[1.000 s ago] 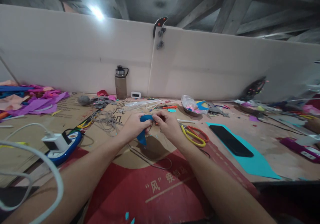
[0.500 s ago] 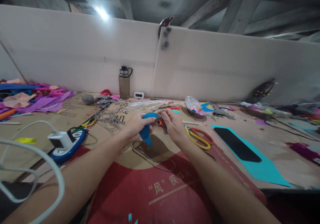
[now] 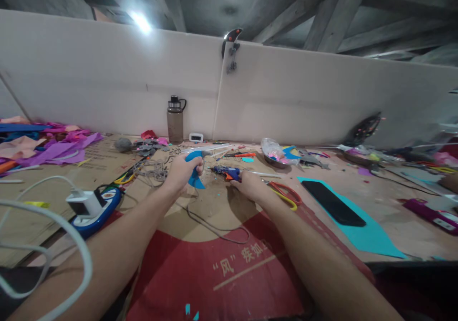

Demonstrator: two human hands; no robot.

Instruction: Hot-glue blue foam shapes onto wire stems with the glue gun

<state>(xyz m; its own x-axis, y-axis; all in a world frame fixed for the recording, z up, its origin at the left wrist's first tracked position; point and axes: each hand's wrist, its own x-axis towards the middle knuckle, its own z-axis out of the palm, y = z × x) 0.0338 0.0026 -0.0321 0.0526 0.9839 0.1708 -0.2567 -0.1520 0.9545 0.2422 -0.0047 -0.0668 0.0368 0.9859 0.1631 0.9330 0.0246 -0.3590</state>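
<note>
My left hand (image 3: 182, 172) pinches a curved blue felt piece (image 3: 195, 180) that has a small grey part at its top right end. The felt is held above the cardboard, its pointed tip hanging down. My right hand (image 3: 246, 185) is closed at the back end of a blue hot glue gun (image 3: 228, 172) with an orange trigger; its nozzle points left. Some of the fingers on that hand are hidden. A loop of thin grey cord (image 3: 214, 225) lies on the cardboard between my forearms.
Right of my right hand are red-and-yellow-handled scissors (image 3: 288, 192) and a black phone (image 3: 332, 202) on turquoise felt (image 3: 375, 240). A bowl (image 3: 277, 161) and a bottle (image 3: 175, 123) stand behind. Left are a power strip (image 3: 96, 211), a white cable (image 3: 80, 249) and felt scraps (image 3: 67, 149).
My hands have parted. The left carried the blue felt piece a little left; the right let go of it and moved down to the glue gun, now in plain view.
</note>
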